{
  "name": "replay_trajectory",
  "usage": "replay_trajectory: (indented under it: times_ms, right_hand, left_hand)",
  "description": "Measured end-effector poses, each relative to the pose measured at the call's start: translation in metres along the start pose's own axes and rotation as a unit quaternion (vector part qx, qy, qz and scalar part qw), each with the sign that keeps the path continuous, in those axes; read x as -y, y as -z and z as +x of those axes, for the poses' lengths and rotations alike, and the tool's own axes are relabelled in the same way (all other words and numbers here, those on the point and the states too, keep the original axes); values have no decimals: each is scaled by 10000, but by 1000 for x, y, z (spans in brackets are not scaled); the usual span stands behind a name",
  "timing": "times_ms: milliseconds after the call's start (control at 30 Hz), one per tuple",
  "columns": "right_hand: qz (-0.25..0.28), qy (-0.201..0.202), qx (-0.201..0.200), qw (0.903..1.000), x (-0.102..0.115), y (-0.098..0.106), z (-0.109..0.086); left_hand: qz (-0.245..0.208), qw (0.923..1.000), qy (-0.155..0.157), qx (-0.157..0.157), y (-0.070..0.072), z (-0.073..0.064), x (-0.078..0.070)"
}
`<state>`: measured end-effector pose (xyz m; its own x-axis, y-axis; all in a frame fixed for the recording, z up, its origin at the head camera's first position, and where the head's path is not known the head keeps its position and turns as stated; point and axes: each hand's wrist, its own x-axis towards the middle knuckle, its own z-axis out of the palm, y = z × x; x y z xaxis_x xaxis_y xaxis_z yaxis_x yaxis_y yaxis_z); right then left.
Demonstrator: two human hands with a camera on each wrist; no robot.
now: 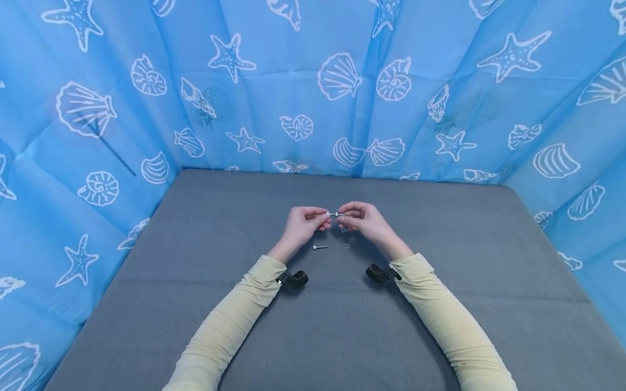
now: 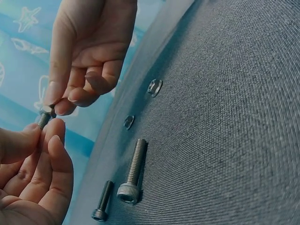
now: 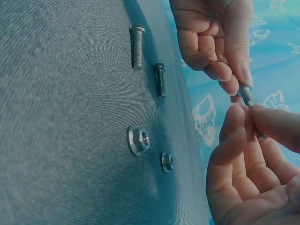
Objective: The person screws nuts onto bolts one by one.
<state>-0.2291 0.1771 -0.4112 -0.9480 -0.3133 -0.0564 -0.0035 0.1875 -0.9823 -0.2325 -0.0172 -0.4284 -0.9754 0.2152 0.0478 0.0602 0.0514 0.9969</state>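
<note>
My left hand [image 1: 302,225] pinches one end of a metal bolt [image 1: 332,214] between thumb and fingers, above the table. From the other side, my right hand [image 1: 368,221] has its thumb and fingertips at a small nut [image 1: 336,215] on the bolt. In the left wrist view, the bolt's thread [image 2: 43,120] shows between both hands. The right wrist view shows the thread [image 3: 248,97] too; fingers partly cover the nut. Beneath the hands lie a larger socket-head bolt [image 2: 133,173], a smaller one [image 2: 103,201], a larger flange nut [image 3: 138,140] and a smaller one [image 3: 168,161].
A grey cloth covers the table [image 1: 313,336]. Blue curtains [image 1: 293,92] with shells and starfish hang along its back and sides. Dark curved wrist mounts [image 1: 295,279] stick inward from both sleeves, over the cloth.
</note>
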Motion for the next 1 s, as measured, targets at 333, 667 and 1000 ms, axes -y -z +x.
replay_trajectory:
  times_ms: [333, 667, 1000]
  right_hand:
    - [-289, -386, 23, 9988, 3, -2, 4]
    - [-320, -442, -32, 9985, 6, -4, 8]
    - [-293, -239, 90, 9992, 5, -4, 7]
  left_hand:
    - [-62, 10000, -22, -32, 0, 1, 2]
    - [-70, 10000, 0, 61, 1, 2, 1]
    - [-129, 9999, 46, -51, 0, 1, -1]
